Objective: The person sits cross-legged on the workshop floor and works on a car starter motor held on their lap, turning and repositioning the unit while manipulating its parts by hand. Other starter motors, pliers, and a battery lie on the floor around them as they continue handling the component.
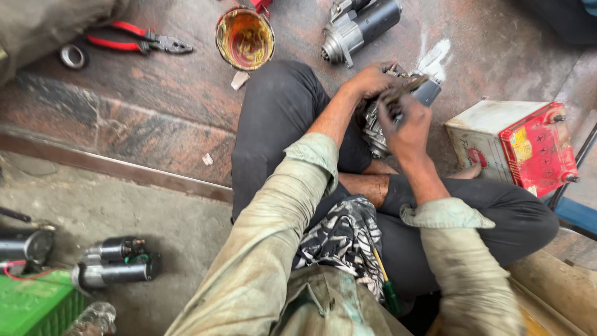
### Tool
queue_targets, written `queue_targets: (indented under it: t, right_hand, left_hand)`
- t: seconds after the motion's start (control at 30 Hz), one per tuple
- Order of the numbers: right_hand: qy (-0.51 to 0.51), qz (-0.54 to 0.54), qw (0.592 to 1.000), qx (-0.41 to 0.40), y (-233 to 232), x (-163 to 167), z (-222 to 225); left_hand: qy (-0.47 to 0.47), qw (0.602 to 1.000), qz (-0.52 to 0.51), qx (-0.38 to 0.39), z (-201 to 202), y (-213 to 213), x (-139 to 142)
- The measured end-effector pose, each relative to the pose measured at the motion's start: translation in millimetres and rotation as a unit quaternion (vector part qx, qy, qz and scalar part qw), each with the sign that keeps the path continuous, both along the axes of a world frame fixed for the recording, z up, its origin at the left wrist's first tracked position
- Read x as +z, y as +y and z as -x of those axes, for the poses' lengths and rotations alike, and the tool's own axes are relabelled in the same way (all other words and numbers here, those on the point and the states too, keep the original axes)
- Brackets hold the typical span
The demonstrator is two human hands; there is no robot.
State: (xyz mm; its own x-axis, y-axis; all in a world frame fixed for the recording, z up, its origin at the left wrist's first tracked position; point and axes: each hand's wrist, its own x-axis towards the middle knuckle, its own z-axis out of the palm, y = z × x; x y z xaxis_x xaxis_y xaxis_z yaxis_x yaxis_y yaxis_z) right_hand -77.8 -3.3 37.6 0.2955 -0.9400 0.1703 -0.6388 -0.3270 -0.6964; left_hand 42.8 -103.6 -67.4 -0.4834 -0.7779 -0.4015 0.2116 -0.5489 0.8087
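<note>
I sit cross-legged on the floor in dark trousers. My left hand grips a greasy metal starter motor part held over my lap. My right hand is closed around a small brush-like tool whose tip rests against the top of that part. The part's grey end sticks out beyond my fingers. Most of the part is hidden by both hands.
On the stone floor lie red-handled pliers, a metal ring, a tin of yellowish grease and another starter motor. A white and red battery stands at right. More motors and a green crate sit at lower left.
</note>
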Motion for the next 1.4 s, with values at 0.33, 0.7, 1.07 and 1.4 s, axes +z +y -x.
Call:
queue_targets:
  t: [0.33, 0.7, 1.07, 1.4]
  right_hand:
    - [-0.029, -0.028, 0.998, -0.048, 5.2, 0.8, -1.1]
    - [0.013, 0.045, 0.998, -0.031, 5.1, 1.0, 0.4]
    - [-0.031, 0.022, 0.998, -0.052, 2.0, -3.8, 2.2]
    - [-0.02, 0.06, 0.998, -0.025, 3.8, -8.7, 5.1]
  left_hand:
    - [-0.033, 0.999, 0.01, 0.004, 1.6, 1.3, 10.1]
    - [-0.117, 0.992, 0.05, -0.004, 3.9, 3.0, -1.2]
    - [-0.117, 0.992, 0.041, 0.003, 1.1, 7.1, 9.1]
    - [0.017, 0.999, -0.031, 0.005, 3.2, 1.6, 1.9]
